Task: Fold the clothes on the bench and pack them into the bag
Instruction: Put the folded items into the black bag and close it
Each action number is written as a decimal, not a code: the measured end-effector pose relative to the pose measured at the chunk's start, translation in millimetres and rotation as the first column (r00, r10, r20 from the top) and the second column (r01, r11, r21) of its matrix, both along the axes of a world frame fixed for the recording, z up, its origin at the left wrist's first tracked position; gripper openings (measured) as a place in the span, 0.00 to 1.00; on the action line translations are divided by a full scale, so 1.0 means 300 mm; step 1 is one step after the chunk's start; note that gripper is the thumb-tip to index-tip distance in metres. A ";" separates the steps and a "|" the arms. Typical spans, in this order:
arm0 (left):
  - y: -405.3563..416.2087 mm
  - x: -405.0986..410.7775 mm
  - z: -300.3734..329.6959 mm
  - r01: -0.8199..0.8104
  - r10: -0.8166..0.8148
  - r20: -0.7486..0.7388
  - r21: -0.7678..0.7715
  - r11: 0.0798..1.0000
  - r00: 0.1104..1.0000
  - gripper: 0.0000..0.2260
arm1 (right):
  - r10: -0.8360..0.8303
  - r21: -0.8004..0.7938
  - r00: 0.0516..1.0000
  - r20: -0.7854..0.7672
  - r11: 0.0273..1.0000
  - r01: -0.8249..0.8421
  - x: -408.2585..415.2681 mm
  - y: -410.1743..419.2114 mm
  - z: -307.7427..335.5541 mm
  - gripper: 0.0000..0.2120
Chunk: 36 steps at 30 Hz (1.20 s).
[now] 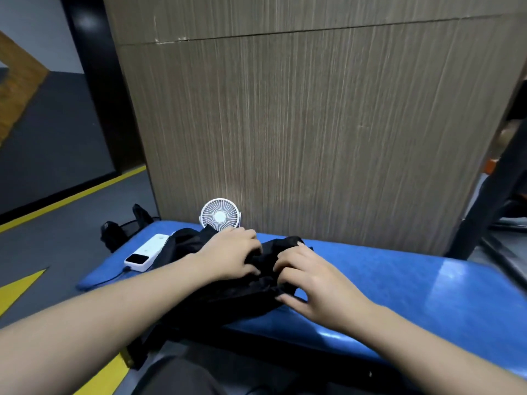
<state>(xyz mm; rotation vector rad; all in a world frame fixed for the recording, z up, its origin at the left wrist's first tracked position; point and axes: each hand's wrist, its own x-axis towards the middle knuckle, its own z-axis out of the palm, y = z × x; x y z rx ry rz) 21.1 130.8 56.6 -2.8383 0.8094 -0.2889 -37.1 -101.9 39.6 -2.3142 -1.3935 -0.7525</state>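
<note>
The black garment [228, 283] was found bunched on the blue bench [399, 280], toward its left half, with part of the cloth spilling over the near edge and hanging down toward the floor. Its long axis, so far as a crumpled heap could be said to have one, was judged to run from the far edge by the small white fan [219, 215] down to the near-left edge, roughly across the width of the bench.

Both hands were laid on top of the heap. The left hand [231, 252] was set on the farther, left part of the cloth, fingers bent and pressed into the folds; the right hand [310, 280] was set just beside it on the near-right part, fingers curled into the fabric at its right edge. Each appeared to be gathering cloth, though a firm pinch could not be confirmed for either in the dark folds.

The garment therefore lay directly under the hands, with neither hand clearly nearer. The bare length of bench lay to the right, so spreading was judged to go that way.

A white power strip [145, 252] lay at the left end. A black object [114, 235], possibly the bag, was seen beyond the left end; it could not be identified with certainty.
</note>
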 end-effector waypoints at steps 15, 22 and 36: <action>-0.056 -0.164 0.110 -0.320 -0.452 -0.512 -0.841 0.436 0.730 0.14 | -0.188 0.098 0.981 0.037 0.978 0.184 0.053 0.036 -0.017 0.15; -0.106 -0.200 0.023 -0.154 -0.234 -0.413 -0.715 0.681 0.880 0.33 | -0.025 0.252 0.961 -0.275 0.963 0.097 0.052 0.094 0.010 0.23; 0.011 -0.184 0.049 -0.056 -0.176 -0.301 -0.628 0.776 0.937 0.40 | -0.266 -0.112 0.840 -0.473 0.964 0.242 0.153 -0.013 0.083 0.23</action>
